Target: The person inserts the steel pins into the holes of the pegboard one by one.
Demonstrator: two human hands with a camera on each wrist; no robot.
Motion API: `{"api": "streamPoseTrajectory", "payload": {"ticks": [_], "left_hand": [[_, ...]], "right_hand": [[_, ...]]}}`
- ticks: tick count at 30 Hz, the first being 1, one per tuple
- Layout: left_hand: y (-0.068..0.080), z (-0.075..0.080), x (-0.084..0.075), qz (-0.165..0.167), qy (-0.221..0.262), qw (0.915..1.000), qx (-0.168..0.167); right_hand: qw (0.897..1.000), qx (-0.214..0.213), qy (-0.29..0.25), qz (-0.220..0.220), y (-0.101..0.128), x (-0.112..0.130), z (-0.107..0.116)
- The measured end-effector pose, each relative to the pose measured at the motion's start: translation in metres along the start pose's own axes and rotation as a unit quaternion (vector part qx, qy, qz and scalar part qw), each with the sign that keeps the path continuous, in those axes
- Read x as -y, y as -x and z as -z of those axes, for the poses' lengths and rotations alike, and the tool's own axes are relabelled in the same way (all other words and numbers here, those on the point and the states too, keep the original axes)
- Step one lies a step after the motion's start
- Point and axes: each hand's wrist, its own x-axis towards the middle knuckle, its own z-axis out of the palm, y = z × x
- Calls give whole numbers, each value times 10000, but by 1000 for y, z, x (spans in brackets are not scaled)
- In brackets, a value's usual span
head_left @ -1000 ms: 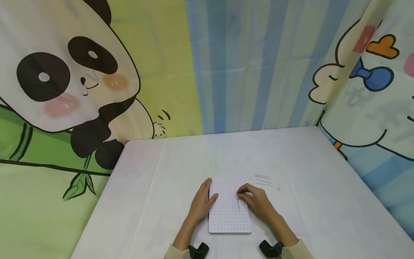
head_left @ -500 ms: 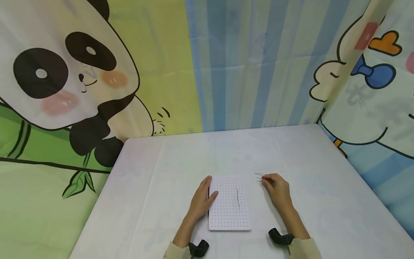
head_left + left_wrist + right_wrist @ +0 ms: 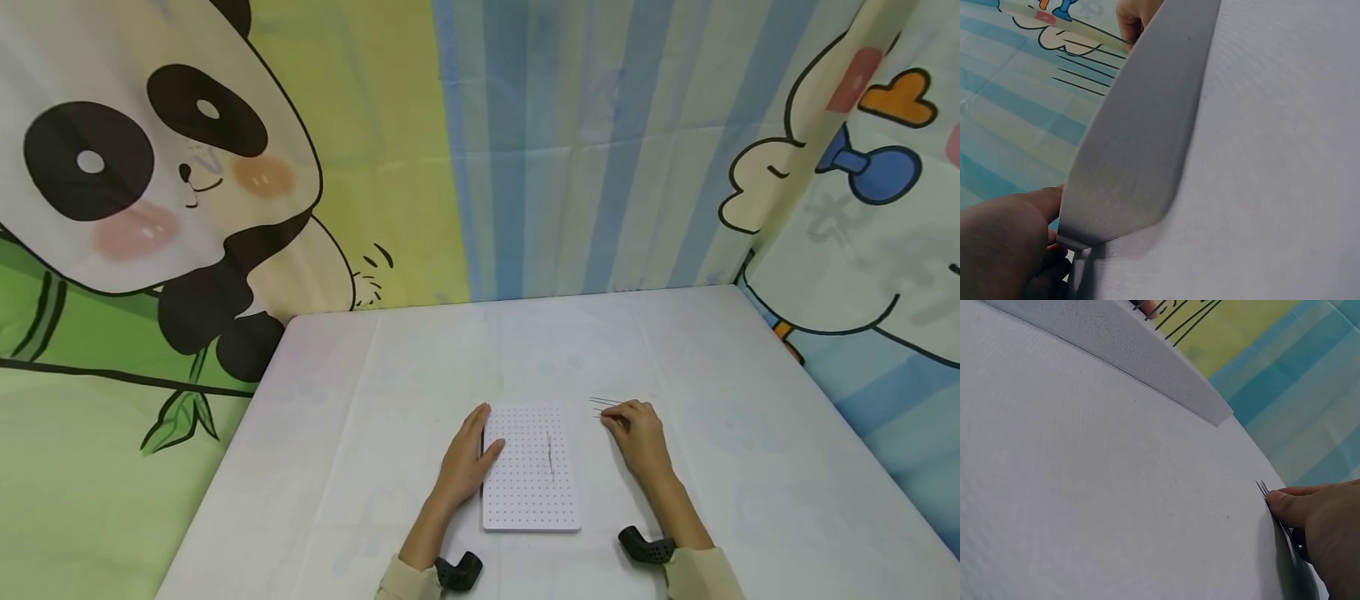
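A white pegboard [image 3: 517,500] with rows of small holes stands on the table, slightly raised. My left hand [image 3: 465,460] holds its left edge, thumb over the top and fingers along the side. Several thin dark pins [image 3: 1082,81] stand up from the board; in the head view these pins [image 3: 550,457] form a short line right of its middle. Beyond the board's right side, my right hand [image 3: 637,435] pinches at thin metal pins [image 3: 603,401] lying on the table. In the right wrist view, pin tips [image 3: 1261,487] poke out past the fingertips of the right hand [image 3: 1329,519].
The white-covered table [image 3: 405,358] extends around the board on all sides. Printed curtains with a panda [image 3: 285,250] and blue stripes [image 3: 555,150] hang along its back and sides. A black wrist device [image 3: 459,572] sits at each cuff.
My right hand has left the pins on the board and moved right to those on the table, where it has since shifted slightly left. My left hand stays on the board.
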Motion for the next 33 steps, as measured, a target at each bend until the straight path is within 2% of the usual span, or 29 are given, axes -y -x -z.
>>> {"api": "streamPoseTrajectory", "payload": {"ticks": [8,18,20,27,33], "left_hand": [[-2,1,-1,61,12,10000,58],[1,1,0,-4,-3,10000,-38],[1,1,-1,-44,-17,10000,-78],[2,2,-4,148,33,9999,0],[5,2,-2,3,41,10000,-36]], "right_hand": [[9998,-1,-47,-186,-2,3,1],[9981,420,-172,-414,0,3,2],[9984,398,-125,-377,0,3,1],[9996,223,84,-143,4,3,-2],[9990,-18,-373,-232,5,12,-4]]}}
